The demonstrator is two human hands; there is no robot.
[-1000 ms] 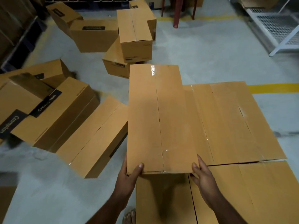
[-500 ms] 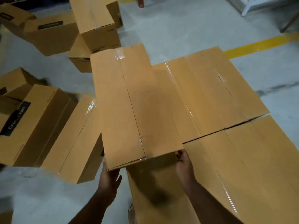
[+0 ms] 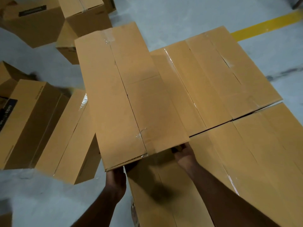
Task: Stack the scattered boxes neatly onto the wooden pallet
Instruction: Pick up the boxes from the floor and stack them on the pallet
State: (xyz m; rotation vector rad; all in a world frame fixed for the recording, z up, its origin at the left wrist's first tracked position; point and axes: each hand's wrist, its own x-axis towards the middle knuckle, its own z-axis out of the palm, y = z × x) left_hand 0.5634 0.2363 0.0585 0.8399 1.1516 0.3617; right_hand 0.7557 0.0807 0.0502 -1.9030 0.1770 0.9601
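Observation:
I hold a long brown cardboard box, taped along its top seam, by its near end. My left hand grips under its near left corner, and my right hand grips under its near right corner. The box hovers over the left edge of a layer of stacked boxes, which are packed side by side and hide the pallet beneath. A lower box of that layer lies directly under my hands.
Loose boxes lie scattered on the grey floor at the left and at the back left, some with dark labels. A yellow floor line runs at the top right. Bare floor shows at the near left.
The view has tilted and swung right. The held box has come lower and closer to the stacked layer, and my fingers have slipped from its top edge to underneath its near end.

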